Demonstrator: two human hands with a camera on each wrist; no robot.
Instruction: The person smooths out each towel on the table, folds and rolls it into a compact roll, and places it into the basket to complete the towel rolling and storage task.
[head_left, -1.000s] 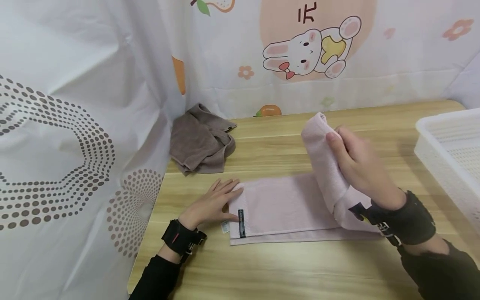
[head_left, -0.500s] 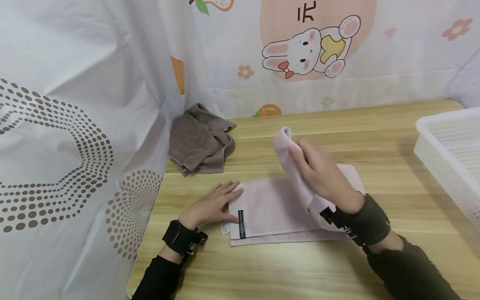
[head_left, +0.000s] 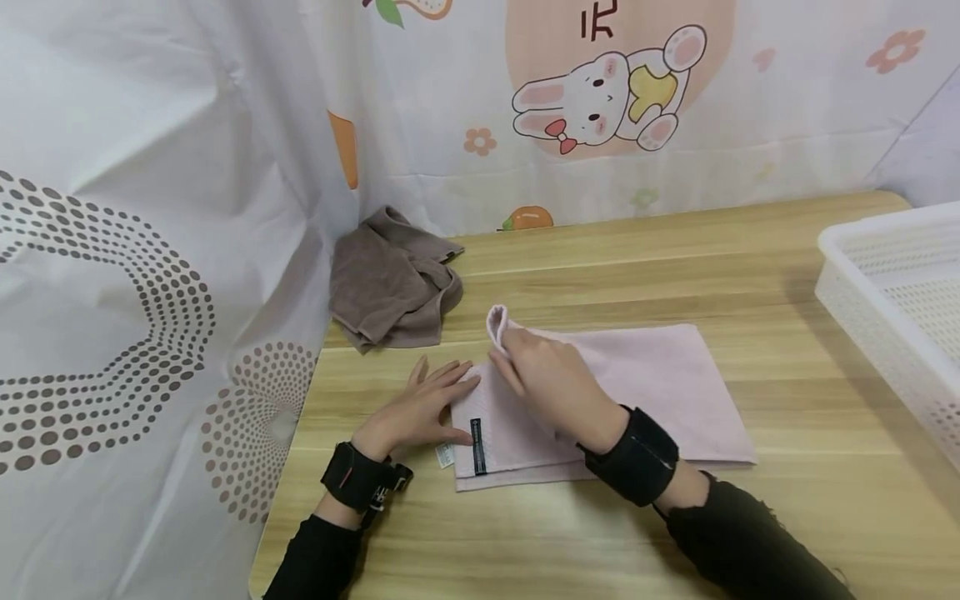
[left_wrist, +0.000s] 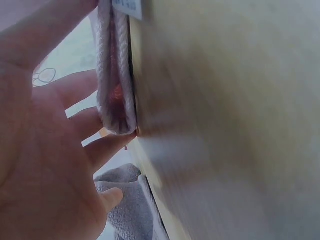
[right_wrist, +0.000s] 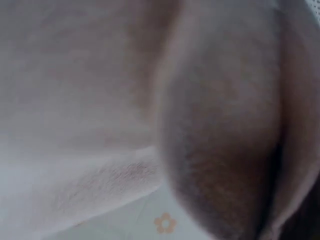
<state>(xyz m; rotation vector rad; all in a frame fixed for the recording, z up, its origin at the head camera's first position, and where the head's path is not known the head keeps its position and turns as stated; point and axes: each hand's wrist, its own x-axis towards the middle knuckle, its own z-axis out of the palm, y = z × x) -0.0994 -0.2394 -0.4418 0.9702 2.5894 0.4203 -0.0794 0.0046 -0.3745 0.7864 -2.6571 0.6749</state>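
Note:
A pale pink towel (head_left: 660, 375) lies folded on the wooden table, a dark label strip and a small white tag at its left end. My right hand (head_left: 558, 383) grips a folded edge of it, raised a little over the left part of the towel. In the right wrist view the pink cloth (right_wrist: 65, 90) fills most of the picture. My left hand (head_left: 420, 408) rests with spread, straight fingers on the towel's left end. The left wrist view shows those fingers (left_wrist: 82, 125) against the layered towel edge (left_wrist: 117, 100).
A crumpled grey-brown towel (head_left: 397, 283) lies at the back left by the patterned curtain (head_left: 112, 250). At the right stands a white plastic basket (head_left: 855, 292). A rabbit-print cloth (head_left: 420, 100) hangs behind the table (head_left: 712, 258).
My right hand has swung left and down with the gripped towel edge, bringing it over the left end. The towel's right part now lies flat. My left hand has stayed in place.

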